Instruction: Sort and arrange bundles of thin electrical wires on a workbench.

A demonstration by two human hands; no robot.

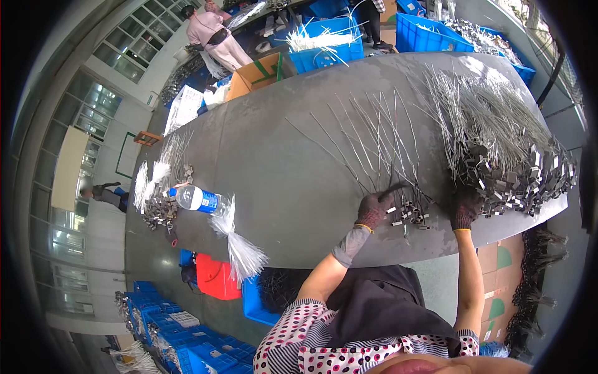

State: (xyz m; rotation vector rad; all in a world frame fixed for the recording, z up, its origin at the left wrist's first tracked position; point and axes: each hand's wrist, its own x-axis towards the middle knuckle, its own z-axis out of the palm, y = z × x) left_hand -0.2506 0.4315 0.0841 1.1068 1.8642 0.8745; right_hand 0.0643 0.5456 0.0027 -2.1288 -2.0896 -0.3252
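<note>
My left hand (374, 209), in a dark knit glove, is closed around part of a small fan of thin grey wires (380, 146) lying on the table. Small block-shaped metal end pieces (410, 215) of these wires lie beside its fingers. My right hand (467, 207), gloved alike, is at the left edge of a big heap of similar wires (486, 118). Dark and silvery end pieces (523, 181) are piled at the near end of that heap. The right fingers blend into the dark parts, so their grip is hidden.
On the grey table (268, 162), a water bottle (198, 199) lies at the left by a tied white bundle (240, 246) and a smaller wire pile (163, 209). Blue bins (324, 53) and a cardboard box (255, 78) stand beyond. A person (215, 37) works at the back.
</note>
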